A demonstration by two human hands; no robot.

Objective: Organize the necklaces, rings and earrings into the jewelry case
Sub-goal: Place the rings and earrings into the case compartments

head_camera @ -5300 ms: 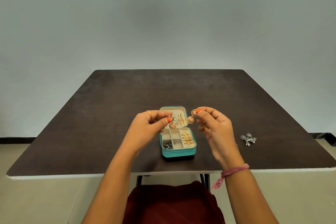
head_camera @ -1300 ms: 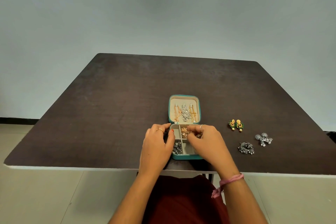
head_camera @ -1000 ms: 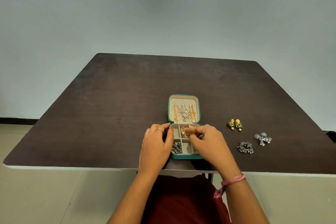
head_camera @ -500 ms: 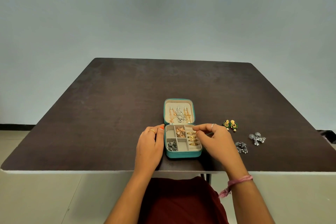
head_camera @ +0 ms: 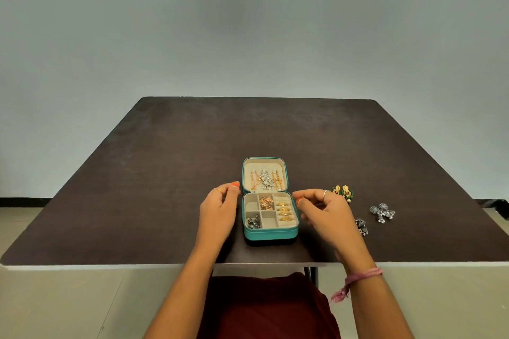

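Jewelry case (head_camera: 270, 232) open near the table (head_camera: 165, 173) front edge. Left hand (head_camera: 219, 212), right hand (head_camera: 325, 212) flank it, both loosely curled, empty. Three earring pairs wait toward the right edge: green-gold (head_camera: 343, 193), silver (head_camera: 382, 212), dark (head_camera: 362, 226). Risk: right wrist sweeps dark pair off.

Dark table (head_camera: 165, 173): open teal jewelry case (head_camera: 271, 232), 3 earring pairs (head_camera: 382, 211) at right.
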